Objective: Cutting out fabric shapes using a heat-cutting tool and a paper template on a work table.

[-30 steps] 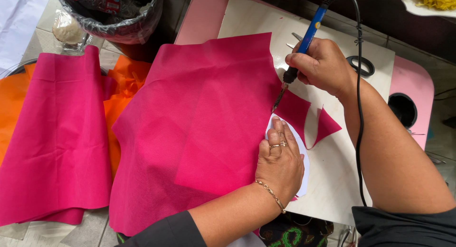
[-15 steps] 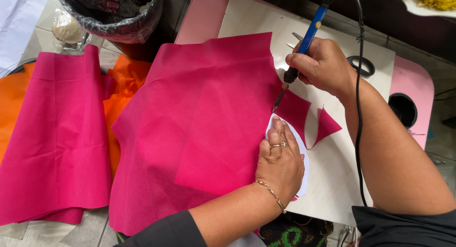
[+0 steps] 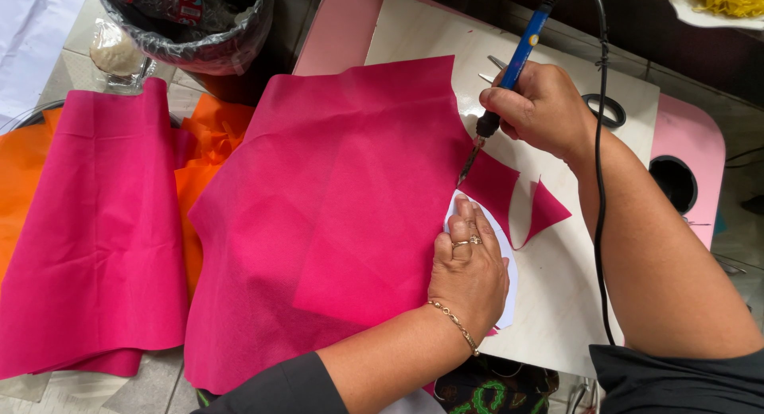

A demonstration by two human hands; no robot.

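Note:
A large sheet of pink felt (image 3: 342,215) lies over a pale wooden board (image 3: 557,302). My left hand (image 3: 469,275), with rings and a bracelet, presses flat on a white oval paper template (image 3: 509,279) at the felt's right edge. My right hand (image 3: 541,107) grips a blue-handled corded hot cutting tool (image 3: 509,76), whose tip touches the felt just above the template. Two small cut-off pink scraps (image 3: 545,211) lie to the right of the template.
A second folded pink cloth (image 3: 103,239) lies at left over orange fabric (image 3: 215,143). A black-lined bin (image 3: 191,24) stands at the top left. Black-handled scissors (image 3: 605,107) rest on the board behind my right hand. The pink table (image 3: 692,135) has a round hole.

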